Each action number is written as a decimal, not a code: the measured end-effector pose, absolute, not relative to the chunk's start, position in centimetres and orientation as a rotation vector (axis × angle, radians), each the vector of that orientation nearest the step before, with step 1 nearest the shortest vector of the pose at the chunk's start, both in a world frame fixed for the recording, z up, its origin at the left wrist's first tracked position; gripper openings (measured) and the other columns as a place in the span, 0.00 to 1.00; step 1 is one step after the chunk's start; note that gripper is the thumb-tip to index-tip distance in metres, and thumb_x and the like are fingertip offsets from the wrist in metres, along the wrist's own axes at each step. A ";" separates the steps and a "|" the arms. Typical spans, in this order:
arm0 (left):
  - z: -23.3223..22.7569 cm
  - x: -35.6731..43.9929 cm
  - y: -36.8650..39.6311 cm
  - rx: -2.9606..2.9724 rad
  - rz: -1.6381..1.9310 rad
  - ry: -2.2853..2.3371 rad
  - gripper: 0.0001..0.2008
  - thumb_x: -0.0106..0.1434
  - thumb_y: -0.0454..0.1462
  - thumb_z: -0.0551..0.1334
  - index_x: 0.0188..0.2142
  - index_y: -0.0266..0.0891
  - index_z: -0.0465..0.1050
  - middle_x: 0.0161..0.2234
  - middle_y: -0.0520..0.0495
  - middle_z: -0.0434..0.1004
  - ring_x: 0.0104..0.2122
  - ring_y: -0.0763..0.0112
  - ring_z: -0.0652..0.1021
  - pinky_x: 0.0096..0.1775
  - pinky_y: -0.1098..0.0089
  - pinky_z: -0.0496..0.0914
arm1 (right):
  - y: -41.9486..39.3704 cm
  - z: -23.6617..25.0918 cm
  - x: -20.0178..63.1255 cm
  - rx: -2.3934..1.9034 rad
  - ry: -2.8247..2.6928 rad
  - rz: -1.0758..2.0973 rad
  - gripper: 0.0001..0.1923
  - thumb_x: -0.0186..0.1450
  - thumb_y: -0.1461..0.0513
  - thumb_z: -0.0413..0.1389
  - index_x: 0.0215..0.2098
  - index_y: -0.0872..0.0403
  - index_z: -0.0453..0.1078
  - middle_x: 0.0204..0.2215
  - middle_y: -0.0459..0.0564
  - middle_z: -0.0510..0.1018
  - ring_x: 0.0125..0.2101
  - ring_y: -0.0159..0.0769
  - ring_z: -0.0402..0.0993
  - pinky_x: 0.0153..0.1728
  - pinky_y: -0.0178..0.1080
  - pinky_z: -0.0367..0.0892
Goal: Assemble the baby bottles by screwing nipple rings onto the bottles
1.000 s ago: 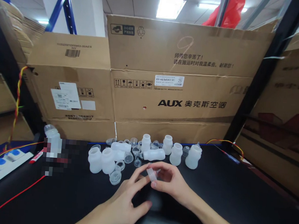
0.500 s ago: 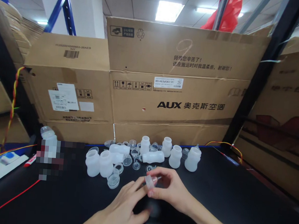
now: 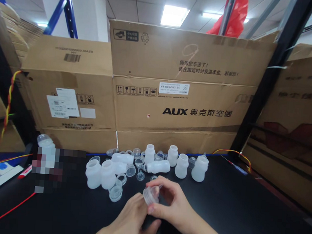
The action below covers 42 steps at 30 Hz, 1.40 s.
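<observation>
The right hand (image 3: 174, 206) pinches a clear ribbed cap (image 3: 149, 195) at its fingertips; the left hand (image 3: 131, 219), loosely open, touches it from below-left.

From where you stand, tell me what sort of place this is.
Probably a warehouse or stockroom workbench: big cardboard boxes stacked behind, blue shelf posts, and a black table scattered with small plastic bottles.
</observation>
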State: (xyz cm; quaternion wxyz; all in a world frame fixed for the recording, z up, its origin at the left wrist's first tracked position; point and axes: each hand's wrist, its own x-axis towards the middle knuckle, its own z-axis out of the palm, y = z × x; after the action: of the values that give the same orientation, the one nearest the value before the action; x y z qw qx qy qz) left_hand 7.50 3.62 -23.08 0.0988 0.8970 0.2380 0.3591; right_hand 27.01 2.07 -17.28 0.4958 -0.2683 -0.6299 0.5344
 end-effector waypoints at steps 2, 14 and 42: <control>-22.8 7.6 3.6 2.651 1.004 0.748 0.42 0.64 0.35 0.67 0.71 0.52 0.47 0.59 0.42 0.77 0.57 0.53 0.79 0.58 0.52 0.77 | 2.2 -17.5 27.2 -0.663 -1.562 1.187 0.21 0.59 0.59 0.73 0.50 0.47 0.79 0.40 0.45 0.75 0.40 0.30 0.72 0.45 0.32 0.68; -19.7 6.5 3.0 2.430 1.078 0.989 0.24 0.71 0.35 0.59 0.64 0.53 0.61 0.49 0.49 0.78 0.37 0.71 0.80 0.43 0.67 0.77 | 4.3 -19.3 29.1 -1.009 -1.702 0.552 0.28 0.63 0.61 0.64 0.61 0.50 0.71 0.41 0.49 0.72 0.33 0.30 0.69 0.33 0.33 0.69; -18.6 6.7 2.8 2.625 0.601 0.919 0.14 0.68 0.32 0.61 0.51 0.47 0.77 0.49 0.47 0.79 0.48 0.60 0.78 0.53 0.57 0.74 | 9.1 -17.7 37.6 -1.399 -1.750 -0.098 0.27 0.71 0.51 0.55 0.63 0.56 0.65 0.55 0.59 0.77 0.50 0.47 0.79 0.51 0.49 0.75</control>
State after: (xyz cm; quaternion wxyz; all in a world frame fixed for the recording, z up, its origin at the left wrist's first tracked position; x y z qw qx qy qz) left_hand 6.69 2.78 -18.61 0.1475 0.9124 0.3195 0.2090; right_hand 37.57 9.05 -17.70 0.4344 -0.5620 -0.7028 -0.0393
